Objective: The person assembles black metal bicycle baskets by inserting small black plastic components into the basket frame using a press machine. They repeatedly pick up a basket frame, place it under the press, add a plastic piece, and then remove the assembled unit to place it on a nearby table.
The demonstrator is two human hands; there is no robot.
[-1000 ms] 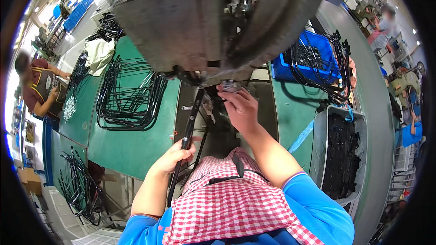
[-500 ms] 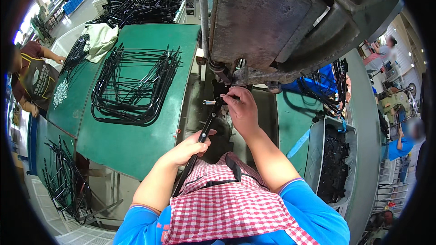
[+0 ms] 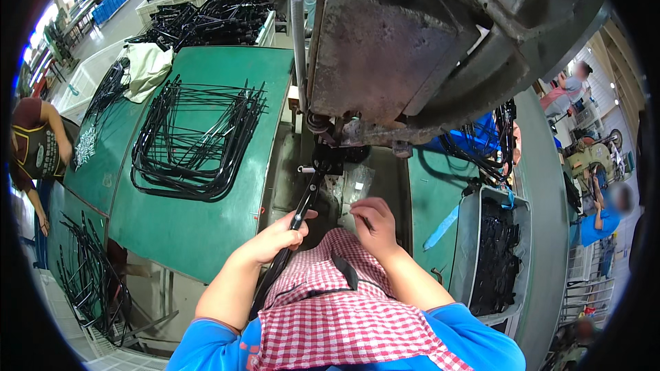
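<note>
My left hand [image 3: 278, 239] is wrapped around a black metal bar [image 3: 307, 196] with shiny rivets. The bar slants upward, and its far end lies under the head of a heavy grey press [image 3: 385, 51]. A small silver spring [image 3: 306, 170] sits beside that far end. My right hand [image 3: 377, 225] is apart from the bar, to its right and just above my checked apron. Its fingers are curled in, with a small dark thing showing at them that I cannot make out.
Left of the press, a green table [image 3: 185, 233] bears a stack of black tubular frames [image 3: 223, 182]. A grey bin [image 3: 474, 261] with black parts stands at the right. A clear plastic bag [image 3: 359, 183] lies beyond my right hand. A co-worker [image 3: 41, 137] is at the far left.
My right hand has drawn back from the bar's far end under the press toward my apron. My left hand, still around the bar, has shifted slightly toward me and left.
</note>
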